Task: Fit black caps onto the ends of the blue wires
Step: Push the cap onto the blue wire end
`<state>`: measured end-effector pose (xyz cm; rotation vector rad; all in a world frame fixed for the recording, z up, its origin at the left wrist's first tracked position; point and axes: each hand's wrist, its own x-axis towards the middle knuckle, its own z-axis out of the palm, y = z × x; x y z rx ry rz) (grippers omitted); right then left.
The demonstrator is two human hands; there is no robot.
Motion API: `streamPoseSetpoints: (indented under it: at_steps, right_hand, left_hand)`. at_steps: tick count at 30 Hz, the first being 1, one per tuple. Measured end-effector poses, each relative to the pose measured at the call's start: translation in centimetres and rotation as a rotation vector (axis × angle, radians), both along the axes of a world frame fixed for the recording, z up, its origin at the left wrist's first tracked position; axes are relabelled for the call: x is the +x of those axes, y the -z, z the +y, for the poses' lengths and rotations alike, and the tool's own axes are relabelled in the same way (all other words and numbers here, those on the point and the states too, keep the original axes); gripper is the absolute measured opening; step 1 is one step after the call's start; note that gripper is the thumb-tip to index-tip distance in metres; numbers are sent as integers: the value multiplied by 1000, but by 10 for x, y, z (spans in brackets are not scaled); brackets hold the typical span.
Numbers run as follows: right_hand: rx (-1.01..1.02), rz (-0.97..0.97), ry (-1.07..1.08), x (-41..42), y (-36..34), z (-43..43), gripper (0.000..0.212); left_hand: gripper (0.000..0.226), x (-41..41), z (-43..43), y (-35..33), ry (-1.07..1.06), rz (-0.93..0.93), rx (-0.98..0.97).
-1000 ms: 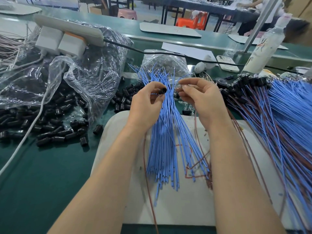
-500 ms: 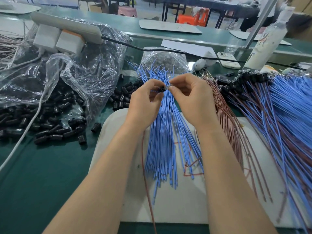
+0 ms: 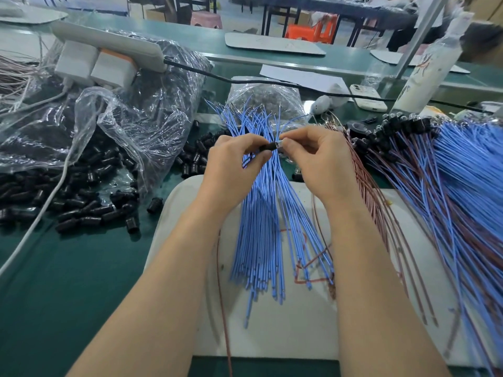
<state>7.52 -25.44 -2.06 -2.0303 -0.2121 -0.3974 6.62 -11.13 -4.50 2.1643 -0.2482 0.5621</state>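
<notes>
Far left: loose black caps (image 3: 81, 210) heaped on the green bench (image 3: 68, 295), beside a clear plastic bag (image 3: 130, 126). Centre: your left hand (image 3: 234, 170) pinches one black cap (image 3: 268, 146). Your right hand (image 3: 318, 161), fingertips meeting the left's, pinches a wire end (image 3: 277, 145) at the cap's mouth, above the blue wires (image 3: 258, 240) fanned on the white mat (image 3: 285, 336). Right: capped wires (image 3: 462, 172), piled.

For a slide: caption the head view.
Left hand holds a black cap; right hand pinches a wire end against it, over blue wires.

caps (image 3: 81, 208) left of wires (image 3: 261, 235) (on pad (image 3: 285, 336)), bag (image 3: 264, 102) behind
</notes>
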Motion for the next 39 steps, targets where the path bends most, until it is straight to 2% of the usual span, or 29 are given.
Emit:
streamPoseSetpoints:
  at_steps: [8,19,23,30,34,39]
  right_hand:
    - [181,146,-112,3,4,-7,17]
    - [463,306,-130,9,19,4,8]
    - [361,256,-110,9,20,3,9]
    - [107,144,-92,8,19,5,7]
    - [135,172,-111,7,17,3,8]
    - [-179,6,-33,5,19,9,10]
  left_hand:
    - [8,0,0,2,82,23,-50]
    - [7,3,2,5,54,56,-65]
    - [8,3,1,6,26,82,-48]
    - [10,5,1,5,105,165,-137]
    - [6,5,2,3,162,215,-185]
    - [9,6,0,6,86,217,-102]
